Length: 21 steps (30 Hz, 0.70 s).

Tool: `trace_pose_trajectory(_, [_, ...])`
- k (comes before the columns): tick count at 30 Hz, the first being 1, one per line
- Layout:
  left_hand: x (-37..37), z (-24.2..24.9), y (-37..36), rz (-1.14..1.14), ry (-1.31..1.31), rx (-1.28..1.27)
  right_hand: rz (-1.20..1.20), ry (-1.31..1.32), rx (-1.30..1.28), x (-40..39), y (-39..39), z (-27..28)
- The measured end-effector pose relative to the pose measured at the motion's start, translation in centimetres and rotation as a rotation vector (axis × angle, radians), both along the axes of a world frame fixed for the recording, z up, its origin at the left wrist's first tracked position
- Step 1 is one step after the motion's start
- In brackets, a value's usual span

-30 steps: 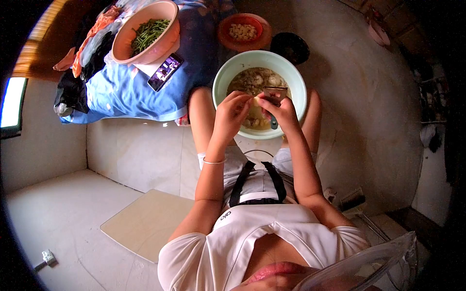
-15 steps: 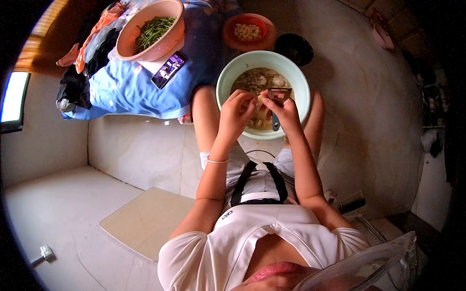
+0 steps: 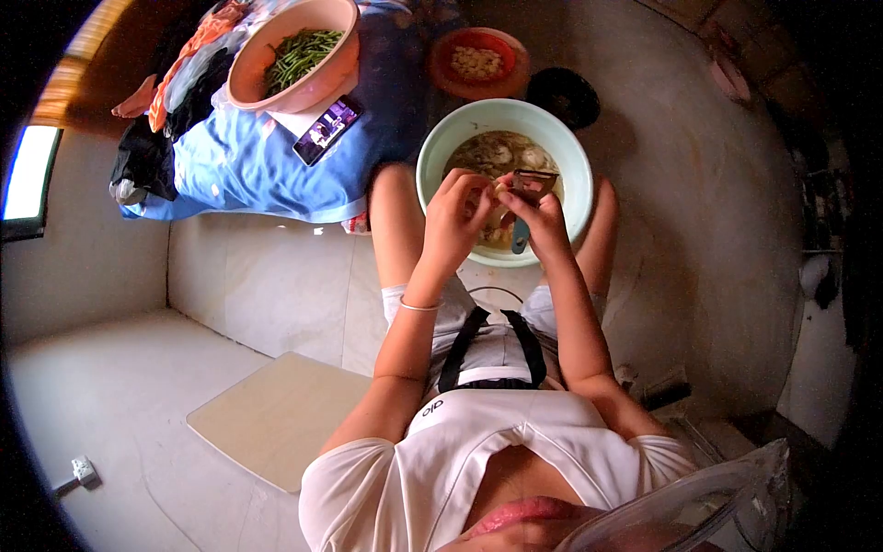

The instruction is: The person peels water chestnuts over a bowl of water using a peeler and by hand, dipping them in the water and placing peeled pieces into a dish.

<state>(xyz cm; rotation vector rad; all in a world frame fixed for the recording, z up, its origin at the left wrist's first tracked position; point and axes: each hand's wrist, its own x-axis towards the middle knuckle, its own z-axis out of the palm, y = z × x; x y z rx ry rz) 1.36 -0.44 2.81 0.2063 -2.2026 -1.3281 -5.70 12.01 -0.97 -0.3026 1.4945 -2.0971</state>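
Observation:
Over a pale green basin [image 3: 427,156] of murky water, my two hands meet at the fingertips. A small pale piece [image 3: 499,188], apparently a garlic clove, is pinched between them. My left hand [image 3: 452,210] is closed, its thumb and fingertips on that piece. My right hand [image 3: 544,221] is closed around a peeler [image 3: 521,237]; its dark frame points up and away, and its grey-green handle hangs below my fingers. The right thumb and index finger also reach the pale piece. Whitish lumps and brown bits float in the basin, partly hidden by my hands.
A red bowl [image 3: 509,57] of pale pieces stands beyond the basin, beside a black round dish [image 3: 563,97]. To the left, a blue-covered surface [image 3: 258,175] bears a pink basin [image 3: 250,81] of green beans, a phone [image 3: 328,131] and clothes. My knees flank the green basin.
Both hands stay together over the basin, with slight finger movement around the pale piece. The peeler is turned a little. The whole view has shifted slightly.

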Motion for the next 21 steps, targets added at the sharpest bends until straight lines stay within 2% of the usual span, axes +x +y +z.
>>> trace_pose_trajectory(3, [-0.1,-0.6,0.0,-0.027,0.007,0.039,0.044,0.067,0.037,-0.1,0.0,-0.1])
trace_pose_trajectory(6, [0.0,-0.6,0.0,-0.008,0.019,-0.002,-0.024,0.014,0.03,0.2,0.0,0.4])
trace_pose_trajectory(8, [0.0,-0.5,0.0,0.015,0.008,0.001,-0.072,0.107,0.023,0.0,0.1,0.5])
trace_pose_trajectory(9, [0.0,-0.5,-0.1,0.036,-0.002,0.005,-0.071,0.039,-0.025,0.2,0.1,1.3])
trace_pose_trajectory(13, [-0.1,-0.9,-0.1,0.023,-0.056,0.081,-0.08,0.083,-0.108,-0.4,0.3,0.8])
trace_pose_trajectory(18, [-0.4,-1.5,-0.3,0.044,0.029,-0.044,-0.07,-0.02,-0.15,-0.3,0.5,0.9])
trace_pose_trajectory(21, [-0.4,-1.2,-0.3,0.027,-0.006,-0.027,-0.028,-0.058,-0.158,-0.4,0.5,0.9])
